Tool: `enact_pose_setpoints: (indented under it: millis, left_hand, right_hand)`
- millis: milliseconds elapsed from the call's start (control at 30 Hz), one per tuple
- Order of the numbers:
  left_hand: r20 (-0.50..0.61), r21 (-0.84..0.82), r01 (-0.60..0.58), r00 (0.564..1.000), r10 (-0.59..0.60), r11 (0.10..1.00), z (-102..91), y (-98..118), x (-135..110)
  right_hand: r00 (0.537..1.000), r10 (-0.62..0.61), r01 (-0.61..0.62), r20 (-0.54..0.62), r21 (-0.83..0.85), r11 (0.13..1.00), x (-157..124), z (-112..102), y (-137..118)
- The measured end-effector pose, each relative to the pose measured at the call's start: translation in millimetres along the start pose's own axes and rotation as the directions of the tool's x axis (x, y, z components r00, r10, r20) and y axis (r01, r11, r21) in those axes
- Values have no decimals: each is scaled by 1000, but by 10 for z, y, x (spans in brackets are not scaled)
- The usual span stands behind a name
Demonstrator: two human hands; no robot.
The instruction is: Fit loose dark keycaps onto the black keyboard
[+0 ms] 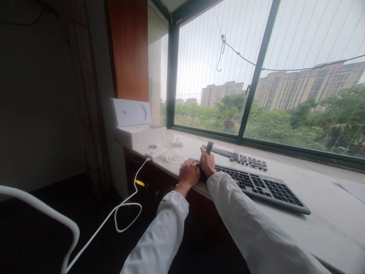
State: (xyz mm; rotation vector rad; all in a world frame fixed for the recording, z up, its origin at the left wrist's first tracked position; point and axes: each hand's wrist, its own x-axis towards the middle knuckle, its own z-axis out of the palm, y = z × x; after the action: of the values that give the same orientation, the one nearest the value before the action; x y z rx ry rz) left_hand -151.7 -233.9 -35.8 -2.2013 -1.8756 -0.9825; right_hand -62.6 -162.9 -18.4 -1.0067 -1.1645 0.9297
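Note:
Both my arms, in white sleeves, reach to the left end of a dark keyboard [265, 187] on the pale windowsill counter [322, 213]. My right hand [208, 164] is closed round a small dark cylindrical tool [209, 147] that sticks up from the fist. My left hand [189, 173] rests with curled fingers at the keyboard's left corner, touching my right hand; what its fingers press on is hidden. A row of loose dark keycaps [239, 156] lies behind the keyboard.
An open white box [137, 125] stands at the counter's left end. Next to it lies a white charger [155, 153] with a cable [119, 213] hanging down. A white chair rail [42, 209] is at lower left. Large window behind; paper [352, 188] at right.

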Motion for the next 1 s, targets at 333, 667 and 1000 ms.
enact_pose_setpoints:
  millis: [333, 667, 1000]
  left_hand:
    - [38, -30, 48, 998, -47, 998, -50, -11, 14]
    - [47, -54, 32, 998, -29, 998, -20, -64, 43]
    - [73, -63, 9, 997, -4, 998, -6, -102, 86]
  right_hand:
    - [959, -210, 249, 193, -211, 945, -88, -23, -43]
    - [946, -215, 265, 244, -194, 945, -181, -22, -130]
    - [946, -240, 283, 220, -192, 940, -204, -25, -172]
